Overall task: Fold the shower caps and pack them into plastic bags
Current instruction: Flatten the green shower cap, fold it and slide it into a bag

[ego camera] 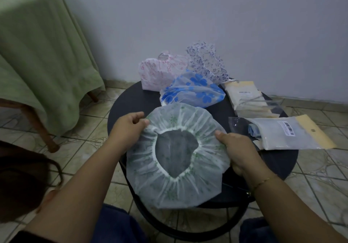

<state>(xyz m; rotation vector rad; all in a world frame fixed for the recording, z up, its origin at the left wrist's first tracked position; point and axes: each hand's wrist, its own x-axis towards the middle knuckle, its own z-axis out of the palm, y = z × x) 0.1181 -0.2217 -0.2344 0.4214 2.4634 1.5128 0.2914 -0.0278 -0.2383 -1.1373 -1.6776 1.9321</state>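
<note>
A white shower cap with green print (pixel 169 184) is spread out, opening up, over the near part of a round black table (pixel 128 99). My left hand (pixel 129 125) pinches its upper left edge. My right hand (pixel 236 148) grips its right edge, thumb on top. Behind it lie a blue-flowered cap (pixel 194 90), a pink-printed cap (pixel 160 71) and a purple-printed cap (pixel 207 60). A plastic bag with a packed cap and a barcode label (pixel 282 135) lies to the right. Further back sits a pile of clear bags with cream headers (pixel 246 97).
The table stands against a pale wall on a tiled floor (pixel 88 118). At the left is furniture under a green cloth (pixel 37 58) with a wooden leg (pixel 43 135). My knees in blue trousers (pixel 116 225) are under the table's near edge.
</note>
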